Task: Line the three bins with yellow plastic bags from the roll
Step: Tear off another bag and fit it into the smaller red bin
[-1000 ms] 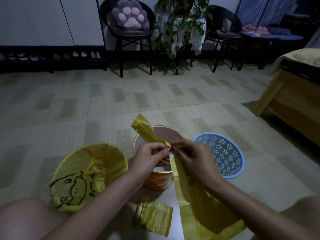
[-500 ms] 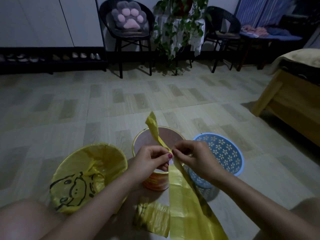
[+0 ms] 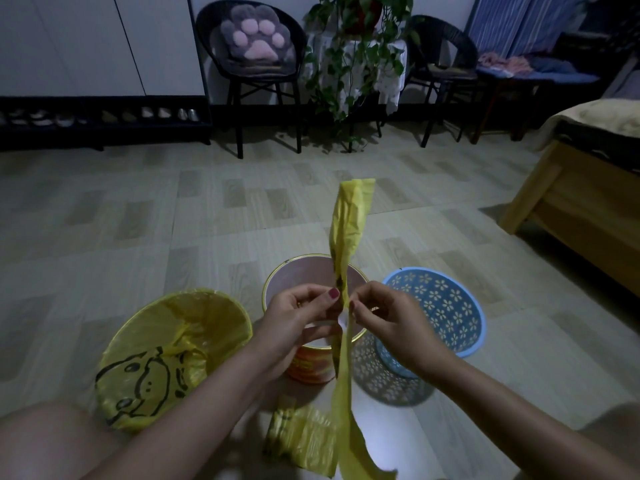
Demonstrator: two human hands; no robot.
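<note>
My left hand [image 3: 299, 322] and my right hand [image 3: 388, 320] pinch a long, narrow yellow bag [image 3: 349, 223] between their fingertips, over the middle bin. The bag stands up above my fingers and hangs down toward the floor. The middle bin [image 3: 304, 271] is round with a gold rim, an orange side and a bare inside. On the left, a bin [image 3: 173, 355] wears a yellow bag with a black cartoon drawing. On the right sits a blue perforated bin [image 3: 446, 306] with a flower pattern, unlined. The flattened roll of yellow bags [image 3: 298, 438] lies on the floor below my hands.
A tiled floor stretches ahead. Two black chairs [image 3: 256, 64] and a trailing plant [image 3: 349, 57] stand by the back wall, a shoe rack [image 3: 104, 116] at the left. A wooden bed frame [image 3: 581, 209] juts in at the right. My knees frame the bottom corners.
The bag's upper end has swung from leaning left to standing upright and taller. My hands have stayed pinched on it over the middle bin, and the lower part now hangs as a thinner strip.
</note>
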